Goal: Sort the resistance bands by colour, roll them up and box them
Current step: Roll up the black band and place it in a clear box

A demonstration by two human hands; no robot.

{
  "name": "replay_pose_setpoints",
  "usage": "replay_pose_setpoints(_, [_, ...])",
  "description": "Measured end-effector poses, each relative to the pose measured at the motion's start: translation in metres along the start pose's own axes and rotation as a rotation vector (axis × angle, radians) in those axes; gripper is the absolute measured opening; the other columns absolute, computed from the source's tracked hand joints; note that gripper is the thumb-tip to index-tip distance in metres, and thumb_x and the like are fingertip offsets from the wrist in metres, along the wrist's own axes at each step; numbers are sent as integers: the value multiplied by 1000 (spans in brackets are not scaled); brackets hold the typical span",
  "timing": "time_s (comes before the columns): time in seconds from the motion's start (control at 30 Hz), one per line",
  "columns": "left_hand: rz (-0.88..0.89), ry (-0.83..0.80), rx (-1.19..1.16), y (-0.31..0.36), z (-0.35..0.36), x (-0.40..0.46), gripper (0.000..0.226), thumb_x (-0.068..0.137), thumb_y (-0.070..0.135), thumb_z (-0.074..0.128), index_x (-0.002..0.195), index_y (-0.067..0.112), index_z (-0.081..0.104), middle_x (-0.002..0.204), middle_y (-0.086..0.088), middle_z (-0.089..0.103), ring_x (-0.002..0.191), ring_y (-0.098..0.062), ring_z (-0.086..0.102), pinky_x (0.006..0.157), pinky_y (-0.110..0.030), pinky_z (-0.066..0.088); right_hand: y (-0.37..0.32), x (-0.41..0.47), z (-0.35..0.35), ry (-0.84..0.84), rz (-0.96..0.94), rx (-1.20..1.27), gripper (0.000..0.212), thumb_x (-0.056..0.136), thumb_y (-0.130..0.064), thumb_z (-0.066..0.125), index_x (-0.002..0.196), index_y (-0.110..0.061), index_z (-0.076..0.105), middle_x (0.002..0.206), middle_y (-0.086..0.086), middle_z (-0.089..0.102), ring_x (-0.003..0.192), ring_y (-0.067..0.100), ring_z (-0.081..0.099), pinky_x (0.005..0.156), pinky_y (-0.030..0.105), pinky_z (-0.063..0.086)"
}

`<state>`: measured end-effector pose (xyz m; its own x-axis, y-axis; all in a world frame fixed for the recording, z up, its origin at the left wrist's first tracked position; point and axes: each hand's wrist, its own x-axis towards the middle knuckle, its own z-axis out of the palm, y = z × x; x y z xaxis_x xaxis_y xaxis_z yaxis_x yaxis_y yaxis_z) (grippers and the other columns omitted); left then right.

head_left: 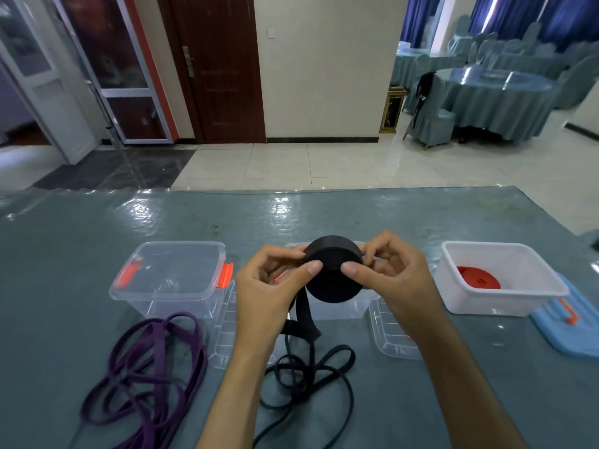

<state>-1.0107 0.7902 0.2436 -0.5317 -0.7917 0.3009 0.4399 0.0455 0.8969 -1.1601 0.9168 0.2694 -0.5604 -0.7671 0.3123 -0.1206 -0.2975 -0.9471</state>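
Black band roll [334,273] pinched between left hand [269,286] and right hand [395,280], each grip closed on it

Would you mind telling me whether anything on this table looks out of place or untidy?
Nothing looks damaged. The purple bands lie in a loose tangle before the empty left box, still unrolled.

Both hands, left hand [269,286] and right hand [392,280], pinch black roll [334,273] above middle box [340,306]. Tail [304,319] hangs to table [421,215]. Purple bands [146,367] loose at left.

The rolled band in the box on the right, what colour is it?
Red; the rolled band lies in the white box, clearest in the head view.
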Motion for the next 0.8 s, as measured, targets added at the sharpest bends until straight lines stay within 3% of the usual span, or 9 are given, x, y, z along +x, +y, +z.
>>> replay_pose_setpoints(0.13, [-108, -94, -18, -7, -5, -1, 31, 75, 27, 88, 106, 28, 84, 117, -2, 80, 113, -18, 75, 93, -19, 57, 5, -2, -2, 109, 8, 64, 31, 76, -21, 90, 86, -16, 61, 91, 28, 68, 86, 35, 78, 74, 37, 64])
replay_pose_setpoints(0.3, [-96, -91, 20, -9, -9, -1, 42, 68, 42, 97, 103, 24, 83, 105, -6, 82, 101, -21, 79, 86, -20, 60, 10, -5, -12, -13, 110, 35, 51, 72, -43, 94, 78, -11, 54, 81, 11, 64, 82, 25, 69, 76, 34, 61])
replay_pose_setpoints(0.43, [-8, -82, 90, -11, -3, -5, 21, 77, 31, 91, 95, 29, 80, 103, 0, 80, 99, -14, 78, 85, -17, 58, 15, -6, -14, 18, 130, 103, 51, 72, -44, 94, 75, -13, 54, 81, 9, 68, 81, 24, 73, 70, 33, 61])
replay_pose_setpoints(0.57, [35, -120, 149, -18, -5, -8, 19, 75, 27, 90, 90, 30, 79, 104, 0, 79, 101, -16, 77, 87, -18, 57, 17, -7, -24, -60, 167, 22, 51, 69, -46, 96, 75, -14, 56, 82, 7, 69, 82, 24, 73, 74, 34, 61])
replay_pose_setpoints(0.67, [32, -49, 92, -23, -4, -10, 20, 74, 26, 90, 92, 27, 81, 105, -2, 80, 101, -17, 78, 88, -19, 58, 13, -6, -26, -61, 116, -5, 49, 71, -42, 96, 85, -20, 54, 101, 7, 77, 96, 29, 78, 79, 36, 63])
replay_pose_setpoints(0.73, [72, -75, 110, -24, -2, -9, 20, 77, 26, 89, 95, 29, 82, 106, -1, 80, 103, -17, 77, 89, -20, 58, 9, -5, -24, -85, 91, 20, 46, 76, -40, 93, 100, -25, 57, 117, 11, 76, 105, 35, 76, 82, 45, 65])
replay_pose_setpoints(0.8, [100, -106, 133, -22, -1, -9, 20, 79, 25, 88, 97, 32, 82, 108, 1, 80, 105, -17, 77, 90, -20, 58, 7, -3, -23, -177, 73, -69, 47, 82, -36, 89, 121, -29, 65, 120, 9, 76, 107, 31, 76, 82, 44, 66])
